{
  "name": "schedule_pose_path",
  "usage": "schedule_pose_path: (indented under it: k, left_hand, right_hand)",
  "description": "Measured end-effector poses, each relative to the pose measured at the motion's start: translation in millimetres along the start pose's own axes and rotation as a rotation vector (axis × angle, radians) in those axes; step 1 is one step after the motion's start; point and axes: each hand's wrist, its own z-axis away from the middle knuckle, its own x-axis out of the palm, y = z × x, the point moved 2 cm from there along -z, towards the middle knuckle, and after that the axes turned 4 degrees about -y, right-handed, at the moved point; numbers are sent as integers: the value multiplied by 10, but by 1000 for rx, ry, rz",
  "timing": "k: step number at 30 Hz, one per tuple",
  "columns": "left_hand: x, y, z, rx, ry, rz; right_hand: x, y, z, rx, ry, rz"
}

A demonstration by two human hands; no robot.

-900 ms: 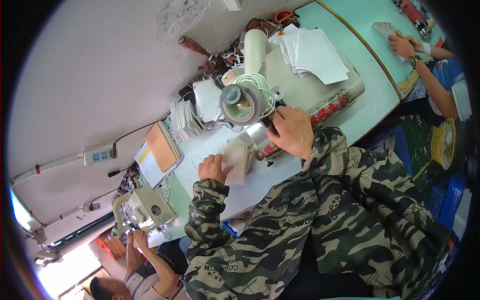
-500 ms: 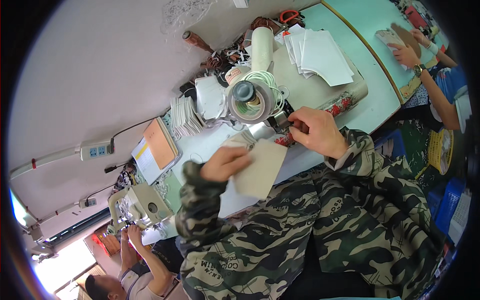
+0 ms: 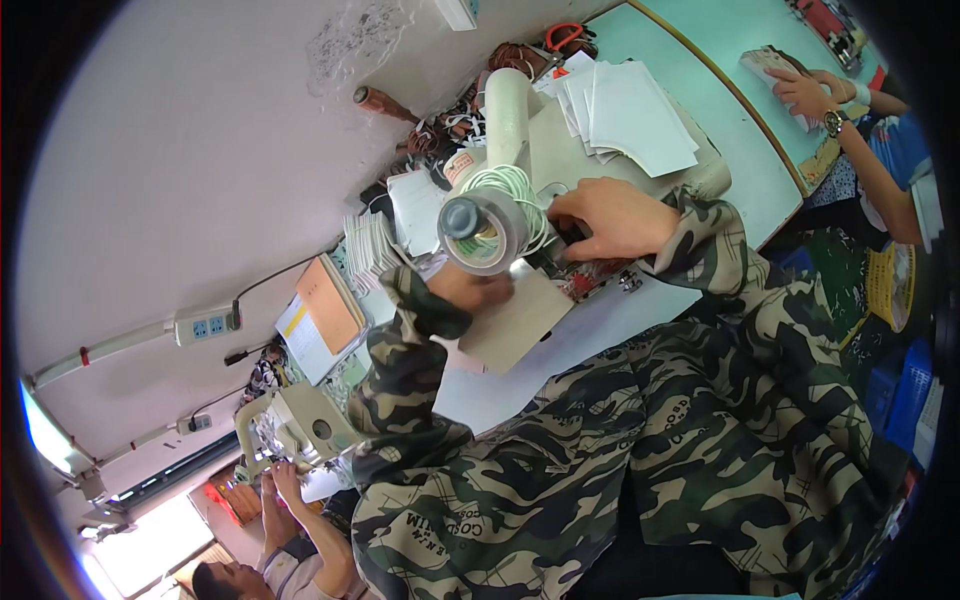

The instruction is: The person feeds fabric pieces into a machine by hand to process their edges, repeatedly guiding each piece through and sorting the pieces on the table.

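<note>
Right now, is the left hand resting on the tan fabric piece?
Yes, the left hand lies on the tan fabric piece beside the sewing machine.

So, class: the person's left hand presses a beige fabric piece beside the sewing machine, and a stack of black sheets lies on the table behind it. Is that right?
Not quite. In the head view the stack of sheets is white, not black. The left hand does press the beige fabric piece beside the sewing machine.
</note>
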Motion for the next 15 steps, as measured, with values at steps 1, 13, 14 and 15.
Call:
schedule_pose_path:
  k: [1, 13, 14, 15]
  left_hand:
    - [10, -97, 54, -114, -125, 54]
    - [411, 157, -113, -71, 267, -290]
    - [445, 103, -90, -93, 284, -374]
    - [451, 128, -61, -184, 233, -269]
  right_hand:
    - [-15, -22, -23, -18, 7, -47]
    - [-308, 15, -75, 59, -205, 97]
    - [-335, 39, -16, 42, -202, 103]
    - [-348, 16, 110, 88, -120, 102]
